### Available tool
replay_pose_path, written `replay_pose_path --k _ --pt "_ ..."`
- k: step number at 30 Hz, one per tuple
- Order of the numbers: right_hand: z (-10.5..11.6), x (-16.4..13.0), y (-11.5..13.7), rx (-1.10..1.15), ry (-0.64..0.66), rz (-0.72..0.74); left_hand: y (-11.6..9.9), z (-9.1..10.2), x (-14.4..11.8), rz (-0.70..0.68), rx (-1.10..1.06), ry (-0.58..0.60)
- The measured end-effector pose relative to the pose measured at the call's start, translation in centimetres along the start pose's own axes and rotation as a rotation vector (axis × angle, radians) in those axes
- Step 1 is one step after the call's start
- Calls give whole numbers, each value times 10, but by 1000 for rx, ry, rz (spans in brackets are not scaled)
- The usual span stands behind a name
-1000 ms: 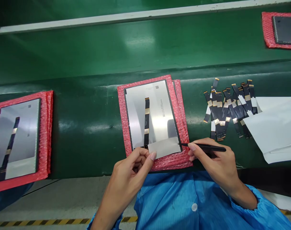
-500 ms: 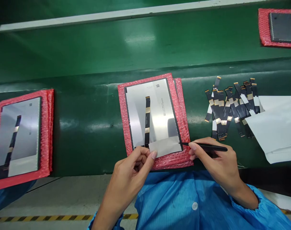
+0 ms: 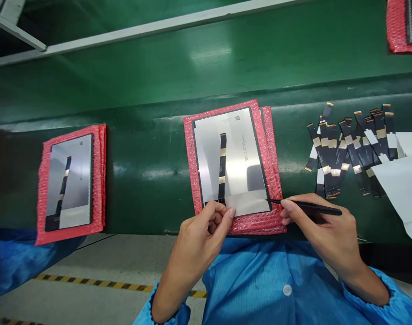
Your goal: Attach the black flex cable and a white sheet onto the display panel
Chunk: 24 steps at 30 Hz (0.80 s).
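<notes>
**Two hands working on a shiny panel**

We are looking down at our blue coat (image 3: 260,284) first, closest to us. Just past it, our left hand (image 3: 206,230) is curling its fingers in, and the thumb and first finger are pinching the near left corner of a pale grey sheet (image 3: 248,203). Our right hand (image 3: 323,228) is closing around thin black tweezers (image 3: 307,206). The tweezer tip is touching the right edge of the grey sheet.

The grey sheet is lying across the near end of a shiny silver panel (image 3: 236,158). A black ribbon strip (image 3: 222,167) with gold patches is running down the middle of the panel. The panel is resting on a stack of red bubble pads (image 3: 256,221), near the front edge of the green belt (image 3: 141,171).

To the right, a pile of black ribbon strips (image 3: 348,151) is lying beside white paper sheets (image 3: 402,185). To the left, another silver panel (image 3: 70,180) is sitting on its own red pad (image 3: 45,194). Far away at the top right, one more red pad (image 3: 395,27) is peeking in.
</notes>
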State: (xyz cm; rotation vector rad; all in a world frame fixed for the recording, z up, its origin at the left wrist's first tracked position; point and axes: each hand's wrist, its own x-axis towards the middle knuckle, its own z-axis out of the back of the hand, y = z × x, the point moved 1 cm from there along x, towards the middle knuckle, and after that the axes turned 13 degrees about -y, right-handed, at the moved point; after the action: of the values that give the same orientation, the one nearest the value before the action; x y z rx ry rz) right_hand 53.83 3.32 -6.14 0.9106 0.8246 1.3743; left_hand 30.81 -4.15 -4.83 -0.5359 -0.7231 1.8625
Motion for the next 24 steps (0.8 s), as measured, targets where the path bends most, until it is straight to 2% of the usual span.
replay_pose_path --k 9,24 --pt "0 -1 0 1 0 6 -1 -1 1 -41 11 -8" --pt "0 -1 1 -47 -14 135 -4 -3 -1 -100 78 -29"
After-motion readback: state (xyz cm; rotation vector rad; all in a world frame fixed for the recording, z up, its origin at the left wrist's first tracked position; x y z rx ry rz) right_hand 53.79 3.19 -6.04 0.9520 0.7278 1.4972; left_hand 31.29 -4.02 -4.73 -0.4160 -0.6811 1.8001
